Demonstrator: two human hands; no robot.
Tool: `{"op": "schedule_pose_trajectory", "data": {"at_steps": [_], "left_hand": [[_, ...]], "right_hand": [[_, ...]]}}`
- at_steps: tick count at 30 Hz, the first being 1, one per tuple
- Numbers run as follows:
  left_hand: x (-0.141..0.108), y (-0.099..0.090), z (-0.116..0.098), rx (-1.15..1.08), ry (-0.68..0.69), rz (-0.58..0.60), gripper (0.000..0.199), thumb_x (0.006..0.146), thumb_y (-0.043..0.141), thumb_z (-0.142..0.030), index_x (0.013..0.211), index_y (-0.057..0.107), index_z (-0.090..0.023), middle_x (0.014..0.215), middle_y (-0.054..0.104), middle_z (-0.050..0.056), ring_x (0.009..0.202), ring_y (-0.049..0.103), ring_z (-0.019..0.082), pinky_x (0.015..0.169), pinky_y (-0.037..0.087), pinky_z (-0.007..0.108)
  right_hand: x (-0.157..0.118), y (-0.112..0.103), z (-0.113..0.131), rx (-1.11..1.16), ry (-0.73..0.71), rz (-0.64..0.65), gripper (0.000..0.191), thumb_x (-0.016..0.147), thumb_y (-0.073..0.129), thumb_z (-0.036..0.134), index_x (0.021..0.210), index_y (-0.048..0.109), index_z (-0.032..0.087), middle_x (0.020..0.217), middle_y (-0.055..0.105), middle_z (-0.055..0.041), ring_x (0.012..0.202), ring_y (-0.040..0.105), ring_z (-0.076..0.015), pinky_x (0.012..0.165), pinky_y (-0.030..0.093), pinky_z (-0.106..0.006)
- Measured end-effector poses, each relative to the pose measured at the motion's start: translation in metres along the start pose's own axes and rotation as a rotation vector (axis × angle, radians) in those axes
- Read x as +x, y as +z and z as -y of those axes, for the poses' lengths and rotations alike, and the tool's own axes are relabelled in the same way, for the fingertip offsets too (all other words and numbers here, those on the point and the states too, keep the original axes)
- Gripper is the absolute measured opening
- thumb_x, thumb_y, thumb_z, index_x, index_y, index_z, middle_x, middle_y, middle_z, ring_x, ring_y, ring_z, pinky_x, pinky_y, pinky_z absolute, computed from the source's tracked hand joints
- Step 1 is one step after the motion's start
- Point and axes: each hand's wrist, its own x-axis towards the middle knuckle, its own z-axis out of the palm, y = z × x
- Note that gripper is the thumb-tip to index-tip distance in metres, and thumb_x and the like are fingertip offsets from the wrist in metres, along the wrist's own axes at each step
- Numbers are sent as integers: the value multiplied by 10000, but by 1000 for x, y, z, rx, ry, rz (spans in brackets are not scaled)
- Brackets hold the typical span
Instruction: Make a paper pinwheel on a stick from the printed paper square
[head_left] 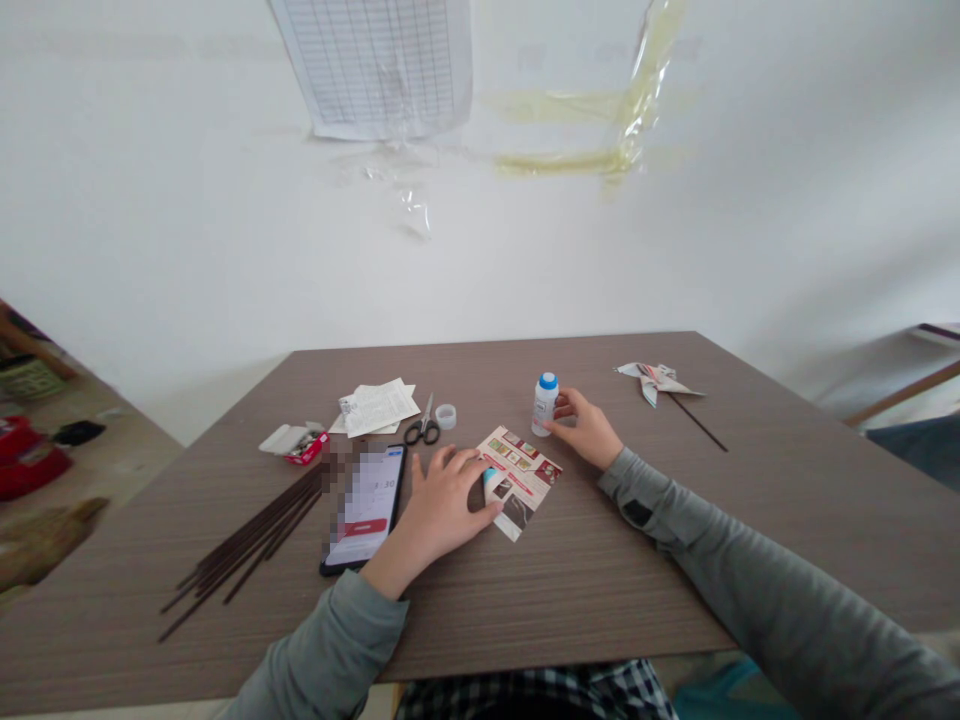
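A square of glossy printed paper in cream, red and brown (526,482) lies on the brown wood-grain table (630,590), in front of me and between my two hands. At its left side, a small curved white-and-blue piece (492,482) is positioned (I cannot tell whether it is a curled corner of the same sheet or a separate item).

My left hand (442,502) is held palm down at the left edge of the paper. Its thumb and fingers are spread apart, with the white-and-blue piece beside the gap.

My right hand (591,432) is located at the small white plastic bottle with a blue cap (544,405), which stands upright just beyond the paper. Thumb and fingers are curved at the bottle's right side; I cannot tell whether they are clamped on it.

Beyond my left hand, locate the translucent white ring (445,416), the black-handled scissors (422,431) and the overlapping printed paper sheets (377,407). To the left of that hand, the black smartphone with a lit screen (367,500) lies face up, beside a bundle of thin dark brown sticks (251,535). The open red-and-white cardboard box (309,450) is near the far ends of the sticks (its contents are too small to identify).

Beyond my right hand, a folded paper pinwheel (656,380) on a dark stick (697,422) lies near the table's far right corner.
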Motion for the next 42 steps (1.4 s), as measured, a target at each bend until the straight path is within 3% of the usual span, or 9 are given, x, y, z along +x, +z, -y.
{"op": "schedule_pose_trajectory", "data": {"at_steps": [4, 12, 22, 29, 42], "left_hand": [[0, -2, -1, 16, -24, 20, 626, 1138, 920, -505, 1756, 843, -435, 1966, 714, 96, 1906, 507, 576, 1542, 270, 1012], [-1, -4, -2, 15, -43, 42, 639, 1142, 888, -517, 1773, 833, -430, 1986, 691, 96, 1924, 476, 576, 1551, 239, 1010], [3, -2, 8, 28, -45, 26, 652, 1128, 914, -518, 1769, 839, -428, 1975, 703, 102, 1922, 487, 587, 1543, 282, 1014], [1, -5, 12, 64, -62, 32, 650, 1149, 888, -511, 1785, 820, -395, 1976, 699, 121, 1918, 482, 586, 1546, 305, 997], [1, -8, 11, 50, -59, 22, 639, 1150, 868, -534, 1767, 826, -375, 1951, 712, 153, 1902, 481, 598, 1527, 307, 1004]], "right_hand": [[1, 1, -1, -21, -16, 17, 463, 918, 1050, 325, 1326, 838, 274, 1290, 971, -123, 1105, 975, -354, 1095, 802, -560], [18, 15, 0, 46, -31, 58, 446, 901, 1065, 280, 1311, 892, 252, 1289, 973, -125, 1097, 975, -341, 1078, 806, -533], [71, 73, 30, 80, -46, 141, 408, 889, 1062, 178, 1262, 903, 230, 1249, 958, -96, 1073, 960, -290, 1050, 794, -456], [87, 109, 52, 90, -40, 235, 508, 844, 1104, 116, 1301, 907, 222, 1220, 963, -74, 1034, 951, -268, 1058, 796, -460], [86, 118, 63, 82, 14, 252, 528, 872, 1103, 140, 1350, 895, 229, 1298, 977, -95, 1137, 969, -293, 1175, 788, -524]]}}
